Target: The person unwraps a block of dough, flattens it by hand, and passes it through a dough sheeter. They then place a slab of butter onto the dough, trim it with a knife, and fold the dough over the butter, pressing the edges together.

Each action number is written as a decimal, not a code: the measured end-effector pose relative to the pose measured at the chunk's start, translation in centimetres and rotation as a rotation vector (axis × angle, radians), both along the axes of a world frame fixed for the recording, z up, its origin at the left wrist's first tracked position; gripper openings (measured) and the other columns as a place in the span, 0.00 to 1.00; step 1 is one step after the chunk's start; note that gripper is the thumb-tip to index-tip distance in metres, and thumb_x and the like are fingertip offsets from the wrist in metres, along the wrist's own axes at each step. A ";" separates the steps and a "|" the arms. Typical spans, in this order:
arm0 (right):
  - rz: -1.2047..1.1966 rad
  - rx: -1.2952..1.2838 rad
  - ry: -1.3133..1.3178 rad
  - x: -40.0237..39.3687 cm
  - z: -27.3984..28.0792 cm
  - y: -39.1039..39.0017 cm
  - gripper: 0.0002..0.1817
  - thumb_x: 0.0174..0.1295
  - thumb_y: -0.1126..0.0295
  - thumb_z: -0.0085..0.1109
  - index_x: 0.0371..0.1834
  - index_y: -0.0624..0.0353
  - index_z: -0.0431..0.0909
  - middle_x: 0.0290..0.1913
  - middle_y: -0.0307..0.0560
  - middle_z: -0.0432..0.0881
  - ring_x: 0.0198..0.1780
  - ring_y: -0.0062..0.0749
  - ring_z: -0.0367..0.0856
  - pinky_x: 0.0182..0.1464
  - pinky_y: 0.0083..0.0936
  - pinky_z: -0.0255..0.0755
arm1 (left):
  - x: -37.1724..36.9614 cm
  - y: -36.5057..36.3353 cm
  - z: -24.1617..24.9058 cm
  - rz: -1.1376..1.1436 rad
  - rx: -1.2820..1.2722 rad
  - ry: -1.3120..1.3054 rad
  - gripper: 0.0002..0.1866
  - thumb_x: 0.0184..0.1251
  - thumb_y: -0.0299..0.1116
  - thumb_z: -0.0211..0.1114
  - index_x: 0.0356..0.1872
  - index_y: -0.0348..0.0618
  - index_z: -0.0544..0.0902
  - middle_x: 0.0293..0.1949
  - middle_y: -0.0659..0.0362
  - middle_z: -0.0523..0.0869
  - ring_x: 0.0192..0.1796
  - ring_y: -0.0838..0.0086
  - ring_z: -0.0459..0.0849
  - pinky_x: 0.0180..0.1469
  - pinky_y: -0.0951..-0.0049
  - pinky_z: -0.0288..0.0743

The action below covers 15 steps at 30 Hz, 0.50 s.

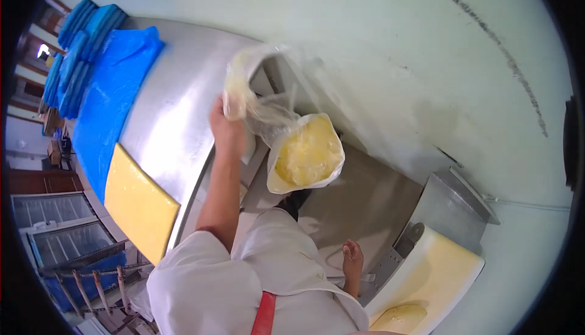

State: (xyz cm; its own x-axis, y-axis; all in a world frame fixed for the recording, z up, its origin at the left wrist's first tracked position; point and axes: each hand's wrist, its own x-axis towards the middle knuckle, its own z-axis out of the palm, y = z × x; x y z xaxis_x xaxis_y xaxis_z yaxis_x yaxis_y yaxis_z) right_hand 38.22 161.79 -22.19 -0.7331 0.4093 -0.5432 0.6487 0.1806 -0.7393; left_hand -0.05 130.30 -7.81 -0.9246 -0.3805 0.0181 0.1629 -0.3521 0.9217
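The container (pixel 281 185) sits between the slab (pixel 141 204) on the table (pixel 173 97), left, and the machine (pixel 436 268), right.

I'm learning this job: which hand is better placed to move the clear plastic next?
Probably the left: the left hand holds the clear plastic, while the right hand is away from it, near the cream-topped machine.

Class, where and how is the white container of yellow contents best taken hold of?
Probably by the rim of the white container, at two opposite points, coming from above on the wearer's side: its open mouth faces up and no handle shows. Avoid the far-left edge, where clear plastic held in the left hand hangs close.
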 end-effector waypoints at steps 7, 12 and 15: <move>-0.039 0.103 0.106 -0.1 6.2 -1.1 0.18 0.67 0.68 0.57 0.57 0.66 0.75 0.47 0.51 0.83 0.49 0.34 0.82 0.54 0.29 0.74 | -10.0 -8.6 5.6 0.296 -1.252 -0.047 0.27 0.60 0.27 0.64 0.62 0.34 0.70 0.49 0.42 0.82 0.52 0.48 0.80 0.57 0.56 0.72; -0.196 0.250 0.210 5.9 8.8 -0.1 0.17 0.67 0.71 0.54 0.58 0.65 0.75 0.48 0.51 0.83 0.51 0.36 0.82 0.56 0.30 0.74 | 0.8 8.2 7.0 -0.065 -1.122 0.427 0.24 0.61 0.27 0.64 0.60 0.38 0.74 0.56 0.44 0.80 0.62 0.51 0.76 0.65 0.56 0.67; -0.385 0.254 0.401 10.3 14.4 -0.5 0.18 0.64 0.77 0.52 0.58 0.63 0.75 0.52 0.54 0.82 0.54 0.37 0.82 0.59 0.31 0.73 | 13.8 21.8 3.6 -0.835 -0.667 0.359 0.17 0.64 0.29 0.64 0.54 0.40 0.79 0.54 0.49 0.82 0.56 0.59 0.81 0.58 0.66 0.72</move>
